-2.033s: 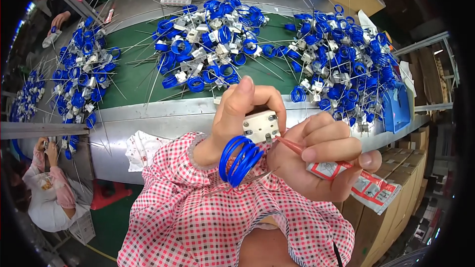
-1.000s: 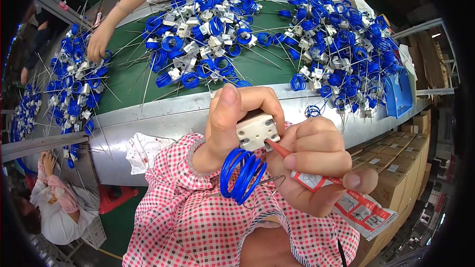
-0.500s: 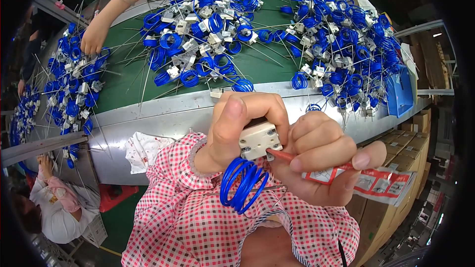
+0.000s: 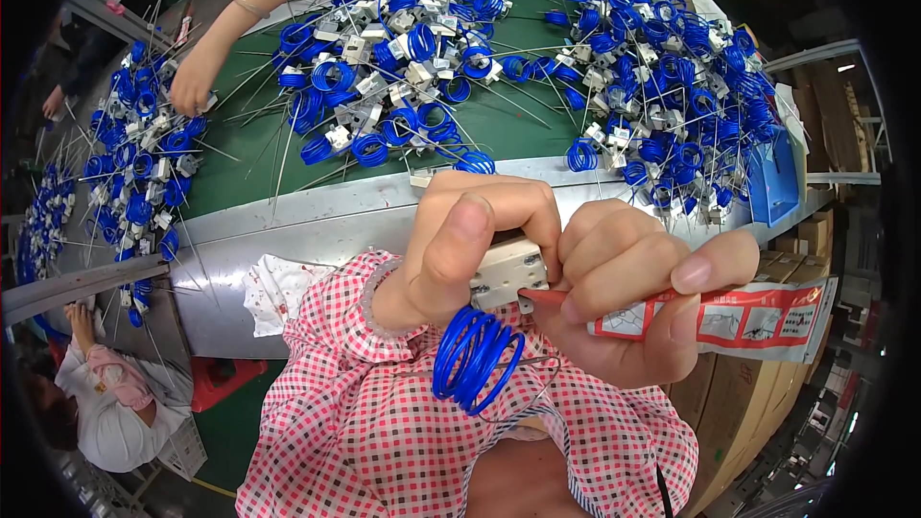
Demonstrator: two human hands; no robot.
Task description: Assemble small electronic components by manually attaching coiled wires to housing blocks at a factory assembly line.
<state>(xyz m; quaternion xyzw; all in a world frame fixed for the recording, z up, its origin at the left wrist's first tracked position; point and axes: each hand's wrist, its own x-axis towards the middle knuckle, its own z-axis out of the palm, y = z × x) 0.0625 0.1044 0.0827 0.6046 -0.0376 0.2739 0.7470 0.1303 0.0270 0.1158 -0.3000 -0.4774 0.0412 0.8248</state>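
My left hand (image 4: 470, 230) is closed round a capillary thermostat, its off-white block (image 4: 506, 273) held up in front of my chest with a face showing small holes and metal terminals. From the block hangs the thermostat's blue coiled tube (image 4: 475, 360), ending in bare thin metal below. In my right hand (image 4: 633, 293) is a squeeze tube (image 4: 753, 321), red and white, pinched between the fingers. The tube's red nozzle tip touches, or nearly touches, the lower right part of the block; exact contact is hard to see.
Two piles of similar thermostats (image 4: 384, 58) (image 4: 662, 86) lie on the green-topped bench (image 4: 249, 153). A co-worker's hand (image 4: 195, 86) reaches to another pile at the left. A blue bin (image 4: 775, 182) stands at the right, above stacked cardboard boxes (image 4: 734, 403). Another person (image 4: 115, 412) sits at lower left.
The squeeze tube's far end has swung upward and outward to the right, while its nozzle stays at the block. The co-worker's hand at the left has shifted slightly right.
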